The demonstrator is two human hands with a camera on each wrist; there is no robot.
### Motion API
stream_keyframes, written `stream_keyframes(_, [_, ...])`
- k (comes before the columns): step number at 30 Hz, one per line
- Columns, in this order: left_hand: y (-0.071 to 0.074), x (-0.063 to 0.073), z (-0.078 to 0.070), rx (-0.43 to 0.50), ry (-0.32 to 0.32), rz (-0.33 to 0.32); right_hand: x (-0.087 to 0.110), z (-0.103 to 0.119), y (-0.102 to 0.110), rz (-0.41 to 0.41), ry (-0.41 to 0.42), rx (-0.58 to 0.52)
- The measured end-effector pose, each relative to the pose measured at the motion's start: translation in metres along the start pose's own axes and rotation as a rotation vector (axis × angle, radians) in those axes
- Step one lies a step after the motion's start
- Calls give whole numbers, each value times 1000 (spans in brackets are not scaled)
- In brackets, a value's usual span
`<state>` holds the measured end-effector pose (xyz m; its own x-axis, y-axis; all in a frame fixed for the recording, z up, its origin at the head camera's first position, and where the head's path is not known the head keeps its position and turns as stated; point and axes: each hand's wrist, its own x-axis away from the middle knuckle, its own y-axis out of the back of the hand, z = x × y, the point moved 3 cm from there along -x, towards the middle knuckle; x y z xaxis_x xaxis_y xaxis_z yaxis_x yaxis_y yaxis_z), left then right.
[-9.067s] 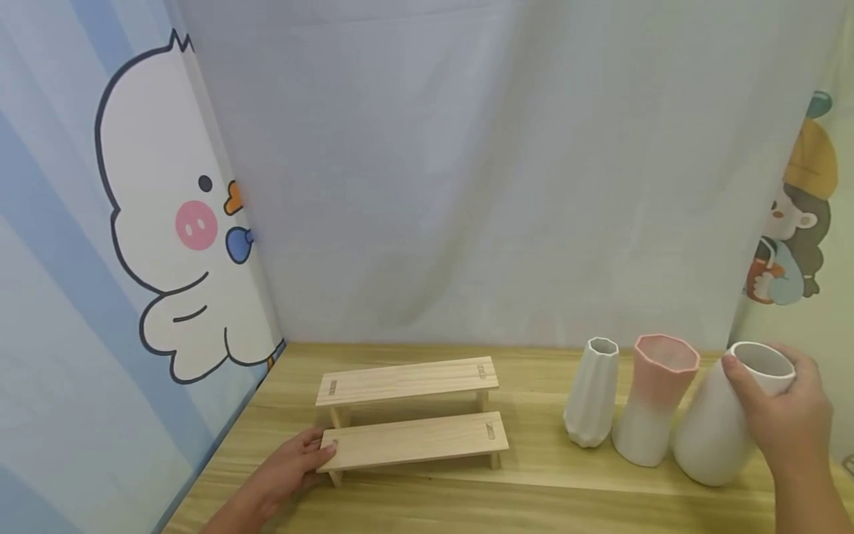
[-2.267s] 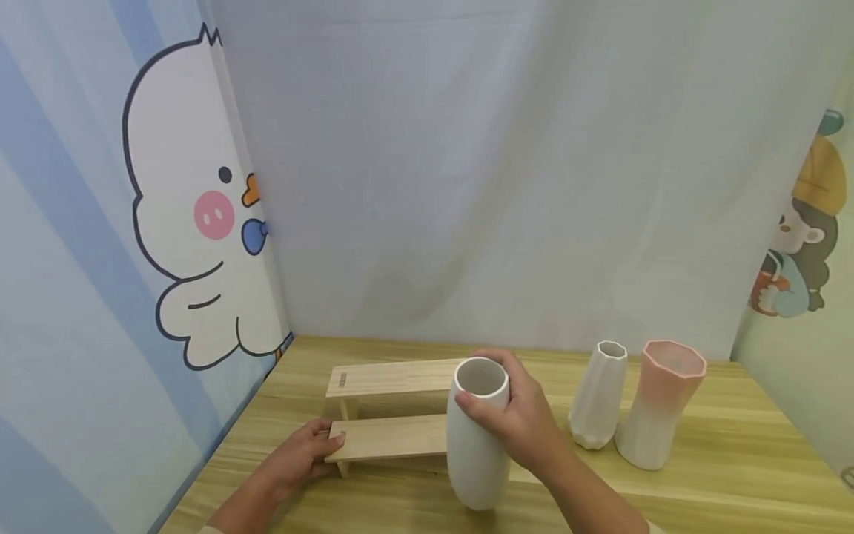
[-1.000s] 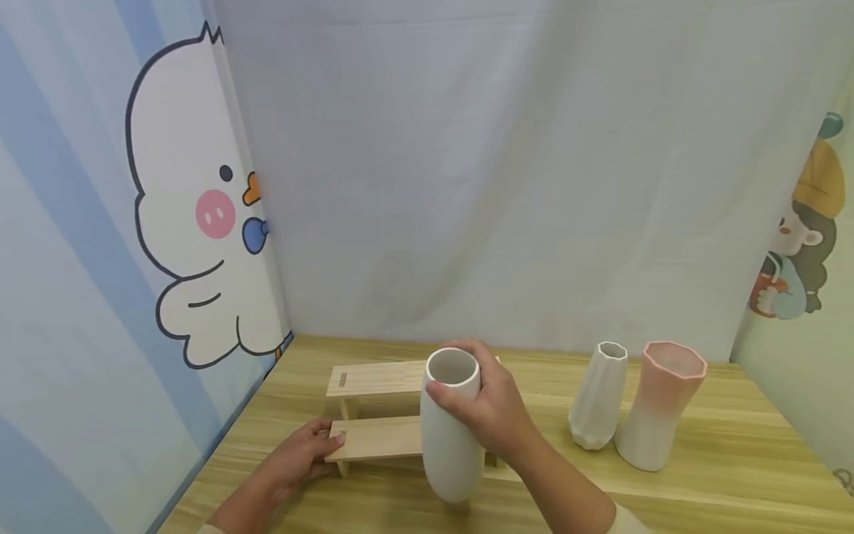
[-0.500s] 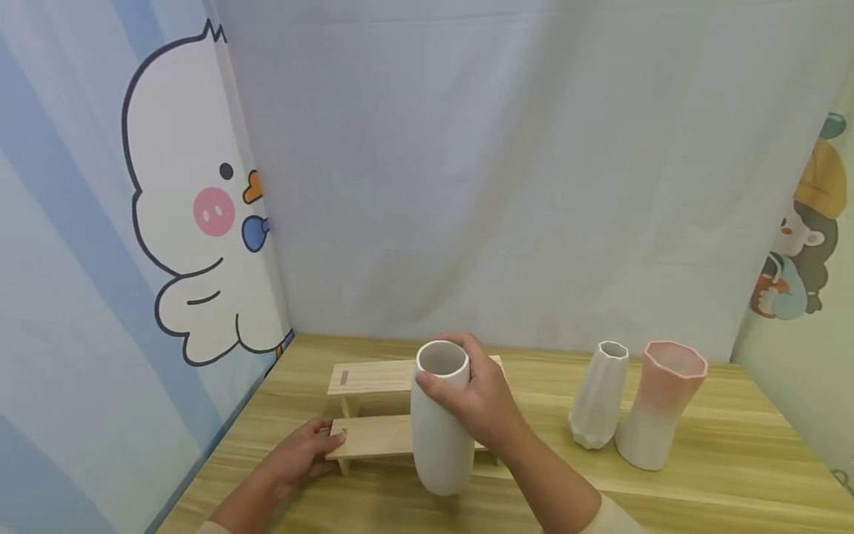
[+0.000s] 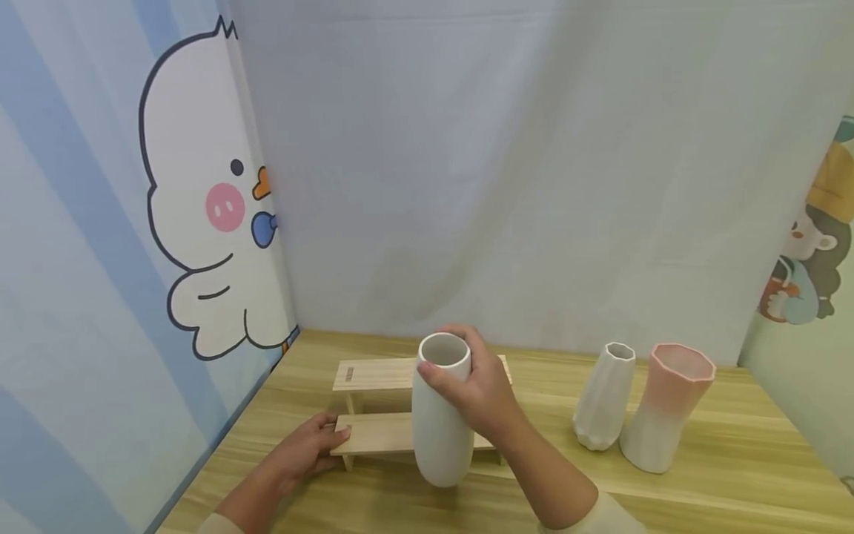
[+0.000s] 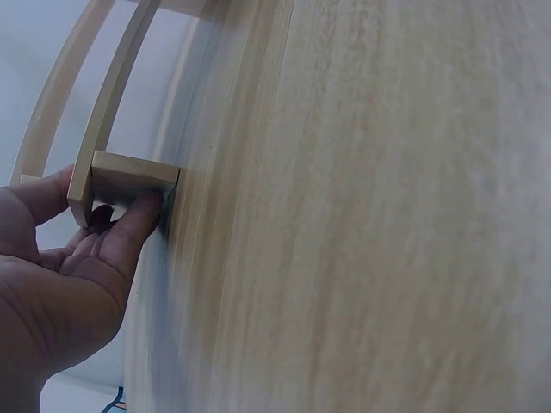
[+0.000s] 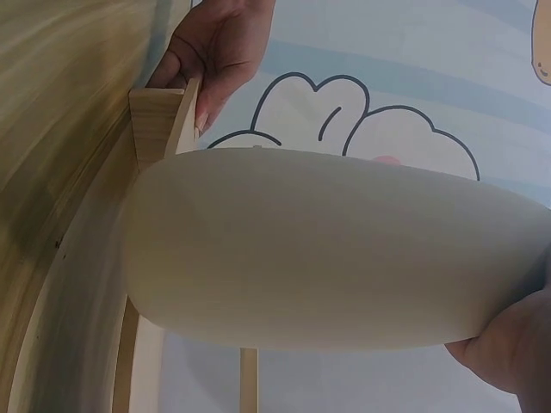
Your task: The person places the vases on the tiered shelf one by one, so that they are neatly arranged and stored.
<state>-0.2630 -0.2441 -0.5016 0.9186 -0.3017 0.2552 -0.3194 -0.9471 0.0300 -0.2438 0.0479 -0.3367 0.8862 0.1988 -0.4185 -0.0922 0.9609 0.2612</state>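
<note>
My right hand (image 5: 477,386) grips a smooth white vase (image 5: 442,434) near its rim, thumb in front and fingers behind. Roughly upright, the vase is in front of the middle of a two-tier wooden stand (image 5: 376,434), hiding part of both shelves. In the right wrist view the vase (image 7: 327,249) fills the middle, its base close to the lower shelf; whether they touch I cannot tell. My left hand (image 5: 303,452) holds the left end of the lower shelf. In the left wrist view that hand (image 6: 77,267) has its thumb above the board and fingers beneath, by the leg.
A slim ribbed white vase (image 5: 603,400) and a pink-and-white vase (image 5: 667,408) stand side by side on the right of the wooden table (image 5: 734,475). A grey-white curtain (image 5: 500,170) hangs behind, with a cartoon-printed wall (image 5: 193,185) on the left.
My right hand has carried the smooth white vase from the far right, beside the other vases, leftward to the stand; lately it has shifted only slightly. My left hand keeps its hold on the shelf.
</note>
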Motion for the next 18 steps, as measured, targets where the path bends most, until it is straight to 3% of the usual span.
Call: stream_keyframes(18, [0, -1, 1, 7, -24, 2, -14, 6, -3, 1, 5, 21])
